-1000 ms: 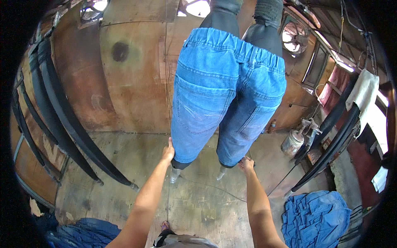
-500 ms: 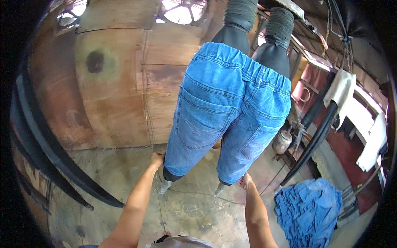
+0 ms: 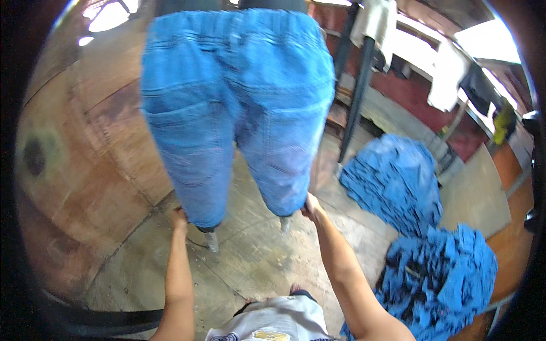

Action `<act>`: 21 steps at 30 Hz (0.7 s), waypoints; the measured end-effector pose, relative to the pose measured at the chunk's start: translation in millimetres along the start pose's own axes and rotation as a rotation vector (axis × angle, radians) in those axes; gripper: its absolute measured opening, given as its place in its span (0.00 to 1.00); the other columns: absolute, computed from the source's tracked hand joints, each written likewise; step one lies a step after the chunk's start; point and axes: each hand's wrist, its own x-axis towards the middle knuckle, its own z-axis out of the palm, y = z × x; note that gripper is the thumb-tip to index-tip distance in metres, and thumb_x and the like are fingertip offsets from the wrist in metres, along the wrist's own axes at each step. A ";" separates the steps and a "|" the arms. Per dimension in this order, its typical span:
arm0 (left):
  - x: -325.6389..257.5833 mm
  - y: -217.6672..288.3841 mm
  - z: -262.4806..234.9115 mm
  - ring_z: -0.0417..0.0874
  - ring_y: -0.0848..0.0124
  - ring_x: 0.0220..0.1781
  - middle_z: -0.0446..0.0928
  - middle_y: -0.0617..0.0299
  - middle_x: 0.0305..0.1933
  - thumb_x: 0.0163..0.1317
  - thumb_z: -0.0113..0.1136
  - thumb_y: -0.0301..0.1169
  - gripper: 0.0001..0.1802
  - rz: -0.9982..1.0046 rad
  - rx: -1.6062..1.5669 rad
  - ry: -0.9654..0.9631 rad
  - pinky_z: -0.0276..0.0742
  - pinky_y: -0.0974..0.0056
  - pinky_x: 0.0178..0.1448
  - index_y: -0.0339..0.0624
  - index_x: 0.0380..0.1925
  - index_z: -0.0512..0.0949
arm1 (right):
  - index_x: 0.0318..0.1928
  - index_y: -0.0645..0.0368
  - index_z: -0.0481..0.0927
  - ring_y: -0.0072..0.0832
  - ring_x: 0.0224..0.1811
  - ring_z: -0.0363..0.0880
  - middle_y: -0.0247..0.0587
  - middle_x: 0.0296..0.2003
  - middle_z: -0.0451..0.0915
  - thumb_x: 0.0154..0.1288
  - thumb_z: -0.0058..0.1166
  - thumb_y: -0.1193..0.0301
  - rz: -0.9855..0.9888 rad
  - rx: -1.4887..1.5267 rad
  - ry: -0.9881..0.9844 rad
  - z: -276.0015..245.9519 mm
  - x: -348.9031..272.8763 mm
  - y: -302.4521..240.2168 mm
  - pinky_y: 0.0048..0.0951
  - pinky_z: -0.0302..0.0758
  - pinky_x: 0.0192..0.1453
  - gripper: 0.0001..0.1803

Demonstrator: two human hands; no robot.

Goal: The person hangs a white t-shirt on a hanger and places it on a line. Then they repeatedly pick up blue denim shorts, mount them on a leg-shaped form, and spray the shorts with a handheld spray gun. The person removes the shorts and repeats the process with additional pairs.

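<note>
Jeans: blue elastic-waist denim jeans point(image 3: 234, 108) hang in front of me on a black leg form point(image 3: 273, 4), back pockets facing me.
Left hem: my left hand point(image 3: 179, 218) is at its outer edge; I can't tell whether my fingers grip.
Right hem: my right hand point(image 3: 310, 208) touches its outer side, fingers partly curled; grip unclear.
Floor, right: a farther denim pile point(image 3: 395, 179) and a nearer denim pile point(image 3: 449, 273).
</note>
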 end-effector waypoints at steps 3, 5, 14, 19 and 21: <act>-9.9 5.1 2.7 0.84 0.67 0.37 0.85 0.56 0.43 0.69 0.56 0.32 0.14 0.060 -0.077 -0.108 0.79 0.60 0.39 0.31 0.45 0.81 | 0.22 0.46 0.71 0.18 0.13 0.53 0.27 0.15 0.62 0.72 0.46 0.48 -0.001 -0.050 0.235 -8.9 -13.5 0.7 0.25 0.49 0.17 0.24; -18.6 11.2 2.5 0.85 0.67 0.39 0.85 0.55 0.44 0.70 0.55 0.33 0.15 0.018 -0.091 -0.075 0.80 0.59 0.42 0.30 0.45 0.81 | 0.24 0.50 0.77 0.18 0.14 0.58 0.27 0.17 0.67 0.73 0.49 0.53 -0.052 0.028 0.322 -15.0 -13.9 6.6 0.25 0.50 0.18 0.22; -51.6 -31.2 -4.0 0.82 0.68 0.38 0.85 0.56 0.40 0.67 0.57 0.33 0.17 0.197 0.025 0.104 0.77 0.61 0.41 0.25 0.40 0.82 | 0.34 0.57 0.79 0.17 0.27 0.69 0.26 0.27 0.77 0.73 0.55 0.64 -0.402 0.141 0.305 -24.5 46.1 78.2 0.24 0.66 0.31 0.12; -77.3 -84.6 2.9 0.81 0.71 0.34 0.85 0.57 0.34 0.62 0.58 0.23 0.10 0.123 -0.173 0.243 0.78 0.63 0.39 0.25 0.33 0.84 | 0.24 0.55 0.74 0.15 0.27 0.63 0.22 0.23 0.71 0.73 0.56 0.66 -0.334 0.133 0.217 -5.6 65.0 109.0 0.26 0.61 0.31 0.17; -82.5 -98.0 13.8 0.81 0.71 0.32 0.85 0.57 0.33 0.61 0.58 0.21 0.09 0.083 -0.076 0.364 0.78 0.64 0.39 0.25 0.32 0.84 | 0.25 0.56 0.76 0.15 0.27 0.64 0.23 0.24 0.73 0.72 0.56 0.69 -0.365 0.106 0.093 0.6 75.4 113.2 0.25 0.63 0.32 0.15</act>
